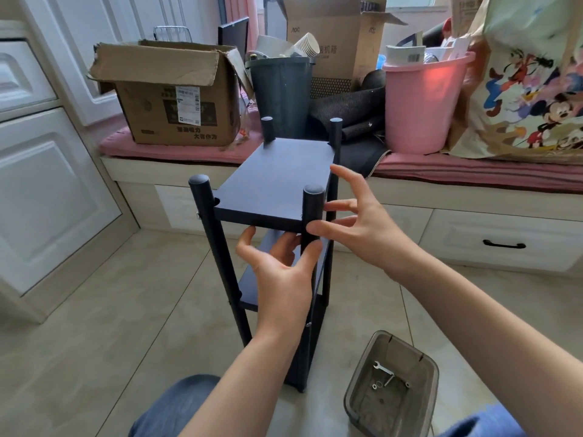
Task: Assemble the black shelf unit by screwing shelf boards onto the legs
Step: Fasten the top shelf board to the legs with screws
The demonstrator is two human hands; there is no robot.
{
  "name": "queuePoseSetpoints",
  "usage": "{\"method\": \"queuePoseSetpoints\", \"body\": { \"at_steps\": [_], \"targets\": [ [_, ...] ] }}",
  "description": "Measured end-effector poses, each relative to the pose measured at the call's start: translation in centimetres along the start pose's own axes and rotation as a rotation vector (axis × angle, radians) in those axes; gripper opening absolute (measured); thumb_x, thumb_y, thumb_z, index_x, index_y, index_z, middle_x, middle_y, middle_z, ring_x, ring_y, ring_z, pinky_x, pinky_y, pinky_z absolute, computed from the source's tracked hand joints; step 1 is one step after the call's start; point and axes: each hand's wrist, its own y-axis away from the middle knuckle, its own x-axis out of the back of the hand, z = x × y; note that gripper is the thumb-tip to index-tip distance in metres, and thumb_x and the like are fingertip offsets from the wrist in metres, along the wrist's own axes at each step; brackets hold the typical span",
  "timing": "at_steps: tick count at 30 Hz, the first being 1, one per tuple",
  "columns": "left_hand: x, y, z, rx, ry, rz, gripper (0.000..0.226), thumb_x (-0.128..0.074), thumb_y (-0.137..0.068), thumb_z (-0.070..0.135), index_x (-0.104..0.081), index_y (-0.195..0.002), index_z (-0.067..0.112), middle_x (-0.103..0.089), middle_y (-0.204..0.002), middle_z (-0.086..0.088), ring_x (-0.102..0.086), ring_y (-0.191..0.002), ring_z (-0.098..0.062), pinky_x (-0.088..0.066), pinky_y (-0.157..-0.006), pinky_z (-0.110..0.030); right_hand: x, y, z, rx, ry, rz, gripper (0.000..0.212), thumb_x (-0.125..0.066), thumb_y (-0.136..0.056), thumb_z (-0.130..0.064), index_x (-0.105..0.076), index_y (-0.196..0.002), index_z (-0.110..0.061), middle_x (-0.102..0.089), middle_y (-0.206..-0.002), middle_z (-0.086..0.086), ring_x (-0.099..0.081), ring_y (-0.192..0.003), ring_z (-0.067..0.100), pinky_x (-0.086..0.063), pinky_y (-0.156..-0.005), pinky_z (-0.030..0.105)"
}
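I see the black shelf unit (pixel 277 234) standing on the floor tiles, just ahead of my knees. My left hand (pixel 280 272) is spread, fingers loosely around the near right leg (pixel 312 216) below the top board (pixel 277 181). My right hand (pixel 356 222) is spread too, its fingertips at that leg; whether they touch it I cannot tell. My left arm hides the lower boards.

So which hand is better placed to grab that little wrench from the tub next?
Probably the right hand: the tub with the wrench sits on its side, and it holds nothing.
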Motion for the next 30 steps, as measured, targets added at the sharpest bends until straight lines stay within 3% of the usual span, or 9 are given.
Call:
{"method": "queuePoseSetpoints", "body": {
  "at_steps": [2, 4, 6, 9, 13, 18, 22, 27, 30],
  "targets": [
    [0.3, 0.1, 0.2, -0.064, -0.017, 0.028, 0.079, -0.077, -0.086, 0.009, -0.021, -0.135, 0.037, -0.074, -0.104, 0.003, -0.070, -0.105, -0.007, -0.054, -0.087, -0.021, -0.3, -0.3, -0.4, -0.014, -0.062, -0.097, 0.093, -0.084, -0.073, -0.033, -0.026, -0.140, -0.060, -0.056, -0.119, -0.005, -0.069, -0.093, 0.003, -0.054, -0.085, 0.025],
    [0.9, 0.1, 0.4, -0.113, -0.047, 0.025, 0.082, -0.079, -0.085, 0.014, -0.021, -0.138, 0.043, -0.074, -0.103, -0.002, -0.071, -0.103, -0.012, -0.054, -0.087, -0.022, -0.8, -0.8, -0.4, -0.044, -0.111, -0.161, 0.088, -0.085, -0.072, -0.029, -0.034, -0.135, -0.062, -0.057, -0.123, -0.005, -0.065, -0.106, 0.006, -0.056, -0.086, 0.030],
    [1.7, -0.1, 0.6, -0.147, -0.106, -0.015, 0.082, -0.079, -0.085, 0.021, -0.026, -0.141, 0.049, -0.074, -0.103, -0.005, -0.072, -0.103, -0.015, -0.054, -0.090, -0.024, -1.1, -1.1, -0.1, -0.085, -0.177, -0.187, 0.074, -0.086, -0.071, -0.028, -0.048, -0.128, -0.056, -0.061, -0.125, -0.003, -0.062, -0.115, 0.015, -0.056, -0.091, 0.040],
    [2.8, -0.8, 1.2, -0.167, -0.206, -0.106, 0.070, -0.077, -0.088, 0.022, -0.040, -0.142, 0.046, -0.076, -0.095, -0.003, -0.073, -0.098, -0.012, -0.054, -0.089, -0.019, -1.2, -1.2, 0.4, -0.115, -0.288, -0.193, 0.062, -0.086, -0.072, -0.023, -0.059, -0.122, -0.048, -0.070, -0.114, -0.002, -0.066, -0.109, 0.018, -0.053, -0.096, 0.048],
    [3.9, -1.9, 1.7, -0.205, -0.248, -0.208, 0.042, -0.073, -0.088, 0.013, -0.062, -0.127, 0.023, -0.078, -0.099, 0.000, -0.075, -0.097, -0.016, -0.057, -0.092, -0.025, -1.3, -1.0, 0.6, -0.117, -0.319, -0.194, 0.065, -0.086, -0.070, -0.024, -0.059, -0.124, -0.047, -0.073, -0.106, -0.006, -0.067, -0.108, 0.015, -0.050, -0.100, 0.048],
    [4.7, -2.2, 2.0, -0.251, -0.276, -0.308, 0.034, -0.068, -0.088, 0.015, -0.062, -0.121, 0.021, -0.078, -0.104, 0.002, -0.074, -0.101, -0.017, -0.056, -0.089, -0.022, -1.9, -0.5, 0.6, -0.128, -0.388, -0.152, 0.074, -0.092, -0.060, -0.021, -0.062, -0.125, -0.040, -0.072, -0.111, 0.002, -0.069, -0.103, 0.016, -0.050, -0.101, 0.044],
    [6.0, -3.0, 2.8, -0.174, -0.259, -0.388, 0.037, -0.069, -0.083, 0.015, -0.061, -0.119, 0.019, -0.078, -0.102, -0.005, -0.075, -0.099, -0.020, -0.056, -0.087, -0.023, -3.3, 0.5, 0.4, -0.121, -0.398, -0.026, 0.086, -0.096, -0.046, -0.033, -0.063, -0.125, -0.038, -0.071, -0.107, 0.010, -0.070, -0.101, 0.023, -0.053, -0.098, 0.041],
    [7.5, -3.9, 3.6, -0.117, -0.261, -0.445, 0.038, -0.067, -0.081, 0.014, -0.060, -0.118, 0.020, -0.078, -0.096, -0.009, -0.075, -0.096, -0.020, -0.055, -0.085, -0.023, -4.7, 1.9, -0.7, -0.110, -0.388, 0.025, 0.077, -0.090, -0.065, -0.026, -0.055, -0.132, -0.036, -0.069, -0.111, -0.002, -0.069, -0.098, 0.010, -0.053, -0.088, 0.025],
    [8.2, -4.0, 3.7, -0.108, -0.254, -0.442, 0.041, -0.065, -0.082, 0.015, -0.057, -0.121, 0.021, -0.078, -0.098, -0.008, -0.074, -0.097, -0.020, -0.056, -0.086, -0.025, -4.1, 2.1, -1.1, -0.171, -0.443, -0.056, 0.071, -0.083, -0.075, -0.016, -0.050, -0.134, -0.039, -0.073, -0.109, 0.001, -0.070, -0.101, 0.012, -0.053, -0.096, 0.035]
  ]
}}
